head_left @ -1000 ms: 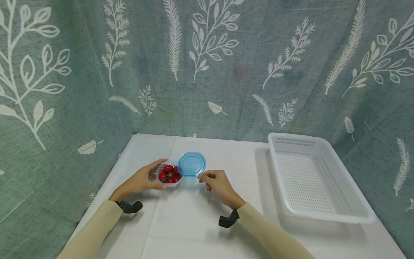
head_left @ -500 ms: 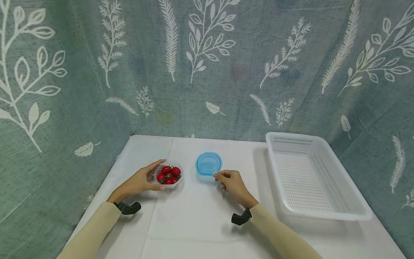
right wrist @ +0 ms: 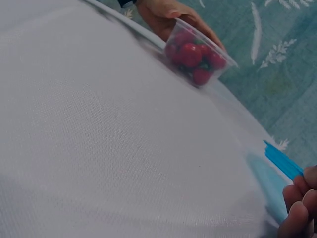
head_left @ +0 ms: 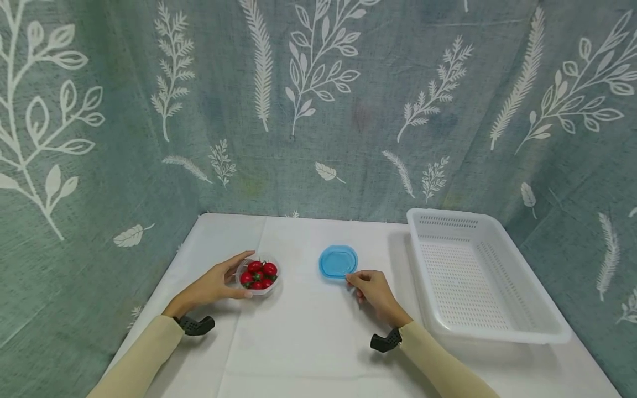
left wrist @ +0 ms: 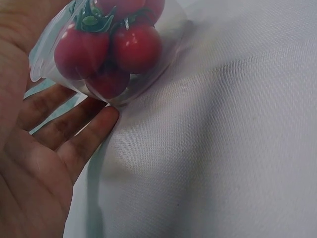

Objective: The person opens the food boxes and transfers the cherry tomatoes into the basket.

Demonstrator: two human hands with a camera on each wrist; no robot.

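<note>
A small clear plastic container (head_left: 262, 292) of cherry tomatoes (head_left: 257, 275) stands uncovered on the left part of the table. My left hand (head_left: 211, 284) holds it from the left, thumb at the front wall and fingers reaching round the back. In the left wrist view those fingertips lie low against the container's wall (left wrist: 171, 29). Over to the right, my right hand (head_left: 373, 290) pinches the near edge of a translucent blue lid (head_left: 338, 262) between thumb and fingers. The right wrist view shows the lid (right wrist: 282, 159) nearly edge-on, raised above its bluish shadow on the cloth.
A large white perforated basket (head_left: 433, 298) stands at the right of the table. White cloth (head_left: 293, 342) covers the tabletop. A grey-green leaf-patterned curtain (head_left: 259, 182) closes off the back and both sides.
My right hand has carried the blue lid rightward, away from beside the container, and lower towards the table. My left hand and the container stay in about the same place.
</note>
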